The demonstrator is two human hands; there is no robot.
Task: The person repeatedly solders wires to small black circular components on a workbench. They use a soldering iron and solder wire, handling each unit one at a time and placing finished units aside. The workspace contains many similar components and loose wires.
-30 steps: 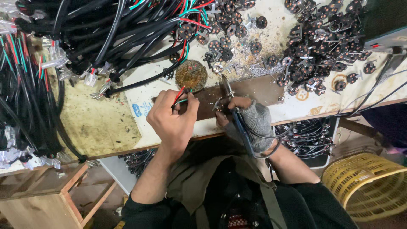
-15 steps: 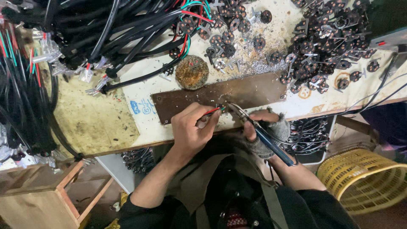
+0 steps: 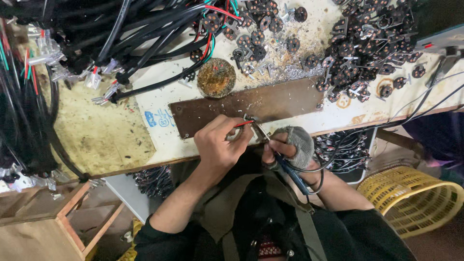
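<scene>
Where the brown metal plate [image 3: 251,107] lies on the stained white workbench [image 3: 145,104], seen from the head camera: left hand [image 3: 218,145] closed, pinching a thin red wire [image 3: 243,124]; right hand [image 3: 290,143] in a grey fingerless glove, wrapped around a blue-handled soldering iron [image 3: 292,173], tip meeting the wire just beside the plate's near edge; round rusty tin [image 3: 216,77] beyond

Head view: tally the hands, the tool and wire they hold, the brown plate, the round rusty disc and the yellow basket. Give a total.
hands: 2, the left hand and the gloved right hand
blue-handled tool, in the right hand: 1
red wire, in the left hand: 1
brown plate: 1
round rusty disc: 1
yellow basket: 1
Total: 7
</scene>
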